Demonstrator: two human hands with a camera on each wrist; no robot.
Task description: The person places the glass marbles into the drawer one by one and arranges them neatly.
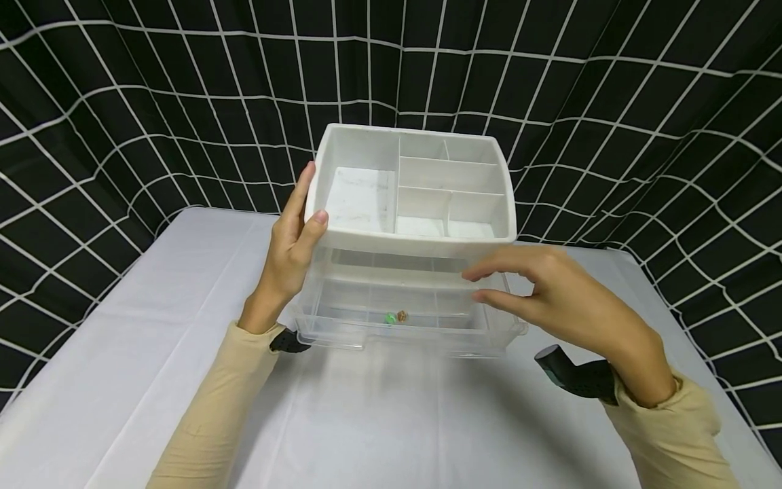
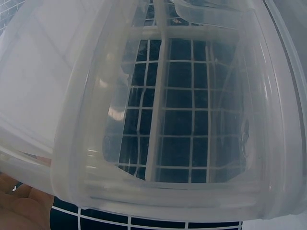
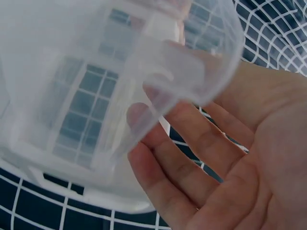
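A white plastic organizer (image 1: 360, 197) with several compartments in its top is held tilted towards me above the table. My left hand (image 1: 292, 248) grips its left end, thumb over the front rim and fingers behind. Below the white top juts a clear plastic drawer (image 1: 332, 329). A small green piece (image 1: 390, 318) and a small brown piece (image 1: 402, 316) lie inside it; their kind is too small to tell. At the drawer's right side is my right hand (image 1: 550, 292), thumb and fingers apart. In the right wrist view its fingers (image 3: 184, 163) are close to clear plastic; contact is unclear.
A white cloth covers the table (image 1: 391, 421) under the organizer. Black fabric with a white grid (image 1: 244, 81) hangs behind and on both sides. A black wrist mount (image 1: 574, 373) sticks out below my right hand.
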